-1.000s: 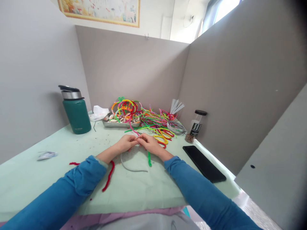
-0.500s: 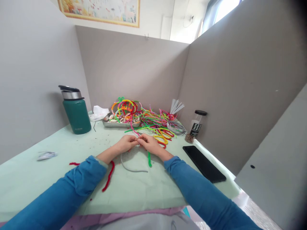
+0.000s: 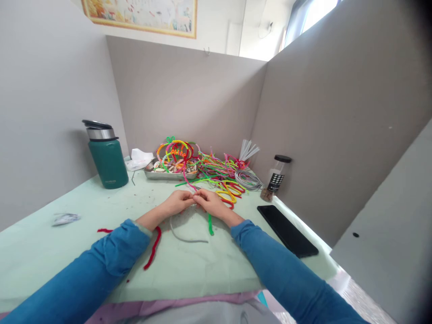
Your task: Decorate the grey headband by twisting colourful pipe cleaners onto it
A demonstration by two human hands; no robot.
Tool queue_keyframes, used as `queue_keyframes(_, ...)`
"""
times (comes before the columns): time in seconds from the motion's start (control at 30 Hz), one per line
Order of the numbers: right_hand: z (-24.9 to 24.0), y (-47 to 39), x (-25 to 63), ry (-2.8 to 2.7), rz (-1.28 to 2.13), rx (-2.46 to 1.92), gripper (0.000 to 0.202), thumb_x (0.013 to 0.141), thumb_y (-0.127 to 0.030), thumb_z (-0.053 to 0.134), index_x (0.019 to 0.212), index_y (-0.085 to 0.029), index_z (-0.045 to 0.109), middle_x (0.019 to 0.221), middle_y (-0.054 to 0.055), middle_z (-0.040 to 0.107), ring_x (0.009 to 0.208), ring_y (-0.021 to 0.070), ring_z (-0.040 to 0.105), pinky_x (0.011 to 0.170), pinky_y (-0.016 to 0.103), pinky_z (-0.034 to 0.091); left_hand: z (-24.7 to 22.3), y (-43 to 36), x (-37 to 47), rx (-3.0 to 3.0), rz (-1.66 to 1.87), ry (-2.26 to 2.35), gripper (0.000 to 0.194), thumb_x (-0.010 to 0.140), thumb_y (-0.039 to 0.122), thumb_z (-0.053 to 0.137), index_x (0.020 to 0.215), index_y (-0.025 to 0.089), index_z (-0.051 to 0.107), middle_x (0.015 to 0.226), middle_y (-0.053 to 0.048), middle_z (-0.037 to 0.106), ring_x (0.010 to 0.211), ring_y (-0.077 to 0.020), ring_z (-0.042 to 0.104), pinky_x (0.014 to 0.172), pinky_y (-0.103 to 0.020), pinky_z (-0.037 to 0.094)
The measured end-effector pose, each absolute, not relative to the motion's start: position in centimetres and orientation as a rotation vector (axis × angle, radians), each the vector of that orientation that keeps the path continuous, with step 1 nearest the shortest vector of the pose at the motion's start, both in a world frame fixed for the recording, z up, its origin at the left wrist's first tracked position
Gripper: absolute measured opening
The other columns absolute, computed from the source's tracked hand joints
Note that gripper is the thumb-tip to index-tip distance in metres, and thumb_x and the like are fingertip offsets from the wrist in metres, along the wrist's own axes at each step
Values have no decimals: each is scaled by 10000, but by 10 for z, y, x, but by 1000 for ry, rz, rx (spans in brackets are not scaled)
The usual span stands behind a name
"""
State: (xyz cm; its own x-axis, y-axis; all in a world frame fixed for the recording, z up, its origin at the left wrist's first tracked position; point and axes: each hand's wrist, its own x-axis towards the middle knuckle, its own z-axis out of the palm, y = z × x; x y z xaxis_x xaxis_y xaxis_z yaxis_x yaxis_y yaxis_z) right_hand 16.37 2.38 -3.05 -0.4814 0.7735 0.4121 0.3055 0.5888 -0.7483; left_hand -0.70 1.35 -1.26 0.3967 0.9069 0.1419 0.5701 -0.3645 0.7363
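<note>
My left hand [image 3: 178,202] and my right hand [image 3: 209,201] meet fingertip to fingertip above the middle of the table, both closed in a pinch. A pink fuzzy stem [image 3: 189,182] runs from the tray side down to the fingertips; what else is between them is too small to tell. Below the hands a grey wire [image 3: 185,240] curves over the cloth. A green stem [image 3: 211,225] pokes out under my right hand. By my left wrist lies a red stem [image 3: 154,249].
A metal tray [image 3: 165,177] of loose pieces and a pile of coloured stems [image 3: 219,164] stand behind the hands. Left is a green bottle [image 3: 108,163]; right are a wire coil [image 3: 249,180], a clear bottle [image 3: 276,178] and a black phone [image 3: 286,230]. Grey partitions surround the table.
</note>
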Motion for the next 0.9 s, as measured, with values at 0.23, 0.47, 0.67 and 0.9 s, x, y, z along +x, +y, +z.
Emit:
queue_keyframes(0.23, -29, 23, 164, -2071, 757, -886, 206, 848, -356, 458, 867, -174, 554, 662, -2, 580, 563, 100, 476, 531, 217, 338, -13, 14, -7, 2082, 719, 1259, 352, 743, 495, 452, 679, 155, 522, 471, 59, 398, 397, -69, 356, 392, -188, 262)
queue_keyframes(0.47, -29, 25, 163, -2093, 710, -899, 201, 846, -343, 460, 864, -172, 563, 664, 0, 587, 590, 106, 491, 549, 221, 333, -15, 15, -7, 2110, 699, 1297, 356, 740, 495, 454, 672, 154, 531, 456, 54, 411, 403, -75, 359, 400, -192, 256)
queue_keyframes(0.67, -30, 25, 163, -2111, 673, -893, 202, 850, -340, 452, 857, -176, 569, 673, -2, 590, 600, 107, 489, 553, 222, 326, -17, 16, -8, 2136, 702, 1288, 340, 738, 482, 464, 665, 158, 537, 467, 48, 431, 423, -79, 370, 412, -192, 264)
queue_keyframes(0.9, -30, 25, 163, -2116, 655, -891, 200, 848, -340, 457, 840, -173, 568, 669, -4, 587, 604, 108, 488, 558, 222, 325, -15, 15, -7, 2131, 690, 1301, 344, 738, 481, 462, 677, 153, 545, 468, 48, 430, 419, -79, 374, 409, -192, 270)
